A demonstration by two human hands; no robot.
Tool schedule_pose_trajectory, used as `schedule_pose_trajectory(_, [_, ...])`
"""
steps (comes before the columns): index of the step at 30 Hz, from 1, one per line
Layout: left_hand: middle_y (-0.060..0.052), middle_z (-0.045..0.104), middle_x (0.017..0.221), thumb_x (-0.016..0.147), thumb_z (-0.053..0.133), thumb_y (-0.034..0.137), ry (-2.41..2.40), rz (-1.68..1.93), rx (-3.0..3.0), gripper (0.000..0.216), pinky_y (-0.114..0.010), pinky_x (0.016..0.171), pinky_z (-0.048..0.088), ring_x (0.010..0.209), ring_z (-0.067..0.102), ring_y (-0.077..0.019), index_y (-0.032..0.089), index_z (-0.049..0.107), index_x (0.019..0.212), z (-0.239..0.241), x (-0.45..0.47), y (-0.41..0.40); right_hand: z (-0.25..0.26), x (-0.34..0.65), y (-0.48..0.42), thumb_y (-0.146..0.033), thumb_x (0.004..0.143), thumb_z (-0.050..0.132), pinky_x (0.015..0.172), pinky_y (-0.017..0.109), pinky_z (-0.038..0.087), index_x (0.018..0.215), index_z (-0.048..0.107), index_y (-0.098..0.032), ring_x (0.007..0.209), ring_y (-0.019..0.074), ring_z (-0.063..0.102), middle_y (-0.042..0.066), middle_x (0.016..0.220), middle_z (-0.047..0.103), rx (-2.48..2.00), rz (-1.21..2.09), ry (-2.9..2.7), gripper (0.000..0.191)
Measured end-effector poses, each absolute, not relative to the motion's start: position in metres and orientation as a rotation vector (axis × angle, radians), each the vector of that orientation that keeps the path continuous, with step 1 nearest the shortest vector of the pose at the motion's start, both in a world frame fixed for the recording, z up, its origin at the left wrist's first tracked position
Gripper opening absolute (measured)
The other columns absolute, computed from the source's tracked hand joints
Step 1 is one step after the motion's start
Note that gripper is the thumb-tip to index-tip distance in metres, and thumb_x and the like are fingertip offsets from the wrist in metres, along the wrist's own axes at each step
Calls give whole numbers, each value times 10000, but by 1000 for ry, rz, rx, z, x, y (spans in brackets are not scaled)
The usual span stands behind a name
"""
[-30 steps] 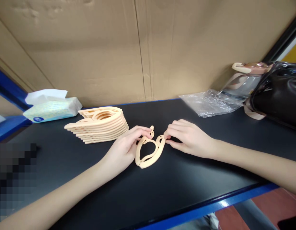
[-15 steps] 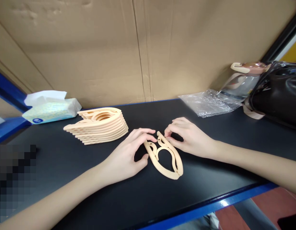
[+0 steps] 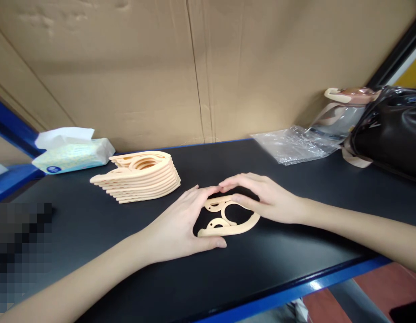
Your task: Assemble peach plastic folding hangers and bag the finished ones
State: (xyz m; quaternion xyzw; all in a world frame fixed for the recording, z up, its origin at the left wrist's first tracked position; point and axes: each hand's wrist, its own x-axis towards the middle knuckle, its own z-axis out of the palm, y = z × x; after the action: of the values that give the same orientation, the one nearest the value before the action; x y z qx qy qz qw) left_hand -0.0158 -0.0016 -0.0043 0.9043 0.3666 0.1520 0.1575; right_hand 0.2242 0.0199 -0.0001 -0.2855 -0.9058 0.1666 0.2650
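Note:
A beige folding hanger lies flat on the black table, its two arms folded and its rounded end to the right. My left hand reaches around its left end, thumb along the near arm and fingers at the far arm. My right hand lies over the far arm, its thumb across it and its fingertips beyond, meeting the left fingertips. Part of the far arm is hidden under the right hand. Further left stands a neat stack of several similar folding hangers.
A tissue pack sits at the back left. Towards the back right are a clear plastic bag, a bottle and a dark shiny bag. Cardboard walls the back; the table's blue front edge runs below.
The hanger has turned on the table, its rounded end swinging from near to right. My left thumb has moved around its near side, and my right hand has come over its far arm.

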Motion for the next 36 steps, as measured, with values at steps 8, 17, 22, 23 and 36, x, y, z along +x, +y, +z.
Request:
schedule_pose_trajectory(8, [-83, 533, 1260, 743, 684, 350, 1058, 512, 2695, 672, -365, 929, 480, 1104, 550, -248, 224, 357, 1316, 0, -17, -3, 0, 229, 33, -392, 932, 515, 637, 240, 439, 973, 637, -182, 675, 119, 578, -3, 773, 642, -1009, 581, -2296, 246])
schedule_pose_trajectory(17, [-116, 480, 1337, 834, 593, 267, 1060, 786, 3091, 582, -378, 1014, 400, 1203, 489, -271, 187, 330, 1346, 16, -28, -1, 4, 229, 34, -403, 893, 578, 429, 182, 297, 774, 524, -157, 451, 43, 407, -44, 630, 558, -876, 1352, -2024, 279])
schedule_pose_trajectory(22, [-113, 414, 1380, 826, 617, 276, 1055, 767, 2946, 607, -377, 1041, 393, 1259, 433, -261, 196, 322, 1350, 13, -25, -1, 4, 229, 34, -399, 889, 589, 398, 179, 240, 762, 495, -159, 404, 27, 355, -55, 592, 548, -856, 1460, -1963, 287])
schedule_pose_trajectory(23, [-112, 410, 1379, 824, 629, 289, 1056, 760, 2919, 621, -378, 1038, 397, 1260, 428, -260, 197, 318, 1353, 12, -25, -1, 4, 229, 34, -405, 887, 591, 404, 180, 249, 764, 500, -159, 407, 29, 363, -56, 586, 546, -852, 1474, -1960, 290])
schedule_pose_trajectory(36, [-90, 443, 1271, 789, 688, 356, 1139, 700, 2859, 690, -366, 933, 433, 1116, 469, -242, 215, 316, 1352, 9, -22, -3, 3, 224, 30, -335, 916, 551, 651, 236, 405, 796, 555, -161, 663, 111, 549, -26, 681, 563, -800, 1421, -1967, 211])
